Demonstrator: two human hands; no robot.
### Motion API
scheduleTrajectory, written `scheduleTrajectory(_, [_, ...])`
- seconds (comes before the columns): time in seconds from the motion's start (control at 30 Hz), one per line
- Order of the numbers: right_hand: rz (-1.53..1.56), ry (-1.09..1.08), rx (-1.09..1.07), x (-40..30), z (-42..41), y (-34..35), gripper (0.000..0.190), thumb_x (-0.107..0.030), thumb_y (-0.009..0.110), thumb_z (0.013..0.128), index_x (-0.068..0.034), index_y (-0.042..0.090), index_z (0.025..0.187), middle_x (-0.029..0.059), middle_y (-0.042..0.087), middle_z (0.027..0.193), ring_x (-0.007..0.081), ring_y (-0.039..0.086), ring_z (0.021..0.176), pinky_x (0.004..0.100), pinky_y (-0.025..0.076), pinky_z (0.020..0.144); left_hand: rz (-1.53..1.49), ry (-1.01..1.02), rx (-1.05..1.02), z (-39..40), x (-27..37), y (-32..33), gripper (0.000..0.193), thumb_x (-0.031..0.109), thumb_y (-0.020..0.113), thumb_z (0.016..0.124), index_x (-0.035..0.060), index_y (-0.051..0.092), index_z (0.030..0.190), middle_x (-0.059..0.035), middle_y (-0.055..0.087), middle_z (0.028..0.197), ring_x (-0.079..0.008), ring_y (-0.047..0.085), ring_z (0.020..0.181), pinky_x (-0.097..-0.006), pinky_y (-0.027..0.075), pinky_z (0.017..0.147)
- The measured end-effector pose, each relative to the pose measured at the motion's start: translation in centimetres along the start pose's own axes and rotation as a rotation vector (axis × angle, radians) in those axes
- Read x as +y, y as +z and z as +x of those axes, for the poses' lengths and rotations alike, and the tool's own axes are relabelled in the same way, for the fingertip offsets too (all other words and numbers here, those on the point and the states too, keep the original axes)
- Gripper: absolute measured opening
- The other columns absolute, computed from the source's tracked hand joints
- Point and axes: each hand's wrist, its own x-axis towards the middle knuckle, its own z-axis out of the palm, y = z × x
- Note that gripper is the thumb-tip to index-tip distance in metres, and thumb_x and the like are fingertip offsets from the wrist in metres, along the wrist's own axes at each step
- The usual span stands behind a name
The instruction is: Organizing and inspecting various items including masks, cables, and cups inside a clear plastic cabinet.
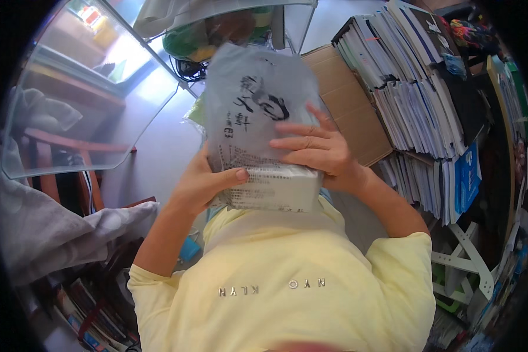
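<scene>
A translucent plastic bag [259, 97] with dark printed writing is held up in front of my yellow shirt. Inside its lower part sits a pale, block-shaped item [286, 189], which I cannot identify through the plastic. My left hand [207, 178] grips the bag's left side, with the thumb lying across the front. On the other side, my right hand [319, 149] rests against the bag with its fingers spread over the front face; whether it also bears weight cannot be told. The upper part of the bag looks flat.
Tall stacks of papers and folders [413, 114] stand at the right beside a cardboard panel [347, 101]. A clear panel [79, 110] juts in at the upper left, above a wooden chair [79, 145] and grey cloth [57, 229]. A white folding frame [462, 259] is at the lower right.
</scene>
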Motion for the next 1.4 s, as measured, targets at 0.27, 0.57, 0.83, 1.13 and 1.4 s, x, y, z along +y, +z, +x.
scheduleTrajectory(0.27, [0.692, 0.341, -0.001, -3.0, -2.2, 1.8, 0.025, -0.001, 0.065, 0.081, 0.002, 0.064, 0.106, 0.0139, 0.067, 0.119, 0.0303, 0.065, 0.108, 0.0362, 0.049, 0.092, -0.074, 0.227, 0.073, -2.4, -1.2, 1.0, 0.083, 0.002, 0.073, 0.080, 0.0033, 0.028, 0.150, -0.0163, 0.049, 0.138, -0.0204, 0.059, 0.111, -0.0318, 0.049, 0.093])
scheduleTrajectory(0.57, [0.865, 0.269, -0.076, -3.8, -3.5, 3.4, 0.039, 0.013, 0.046, 0.075, 0.002, 0.062, 0.110, 0.0155, 0.067, 0.118, 0.0284, 0.065, 0.104, 0.0342, 0.047, 0.093, 1.221, -0.023, -0.174, -4.0, 0.5, -1.3, 0.022, -0.001, 0.058, 0.080, -0.0012, 0.071, 0.098, -0.0157, 0.067, 0.113, -0.0177, 0.067, 0.093, -0.0311, 0.051, 0.078])
scheduleTrajectory(0.83, [0.924, 0.461, -0.150, -3.7, -2.4, 3.4, 0.020, -0.006, 0.056, 0.092, 0.003, 0.065, 0.108, 0.0117, 0.070, 0.107, 0.0209, 0.067, 0.097, 0.0290, 0.050, 0.084, 0.751, 0.200, -0.422, -2.0, 1.0, 1.5, 0.050, 0.020, 0.068, 0.083, 0.0091, 0.054, 0.129, -0.0202, 0.067, 0.094, -0.0405, 0.064, 0.084, -0.0437, 0.051, 0.078])
scheduleTrajectory(1.13, [1.559, 0.660, -0.107, 2.8, -2.4, 3.8, 0.072, -0.057, 0.051, 0.094, 0.000, 0.047, 0.138, 0.0113, 0.054, 0.135, 0.0184, 0.050, 0.124, 0.0362, 0.042, 0.102, 0.653, 0.000, -0.448, 0.0, 0.5, -1.0, 0.063, 0.026, 0.078, 0.078, 0.0026, 0.052, 0.131, -0.0113, 0.071, 0.101, -0.0232, 0.069, 0.089, -0.0356, 0.053, 0.079])
scheduleTrajectory(1.4, [2.120, 0.644, 0.143, 3.0, 0.3, 3.9, 0.082, -0.064, 0.045, 0.093, -0.004, 0.033, 0.147, 0.0122, 0.042, 0.146, 0.0233, 0.045, 0.131, 0.0413, 0.039, 0.109, -0.312, 0.005, -0.271, 1.0, -0.5, -2.7, 0.057, 0.018, 0.074, 0.082, -0.0012, 0.052, 0.130, -0.0124, 0.065, 0.116, -0.0214, 0.066, 0.099, -0.0358, 0.054, 0.086])
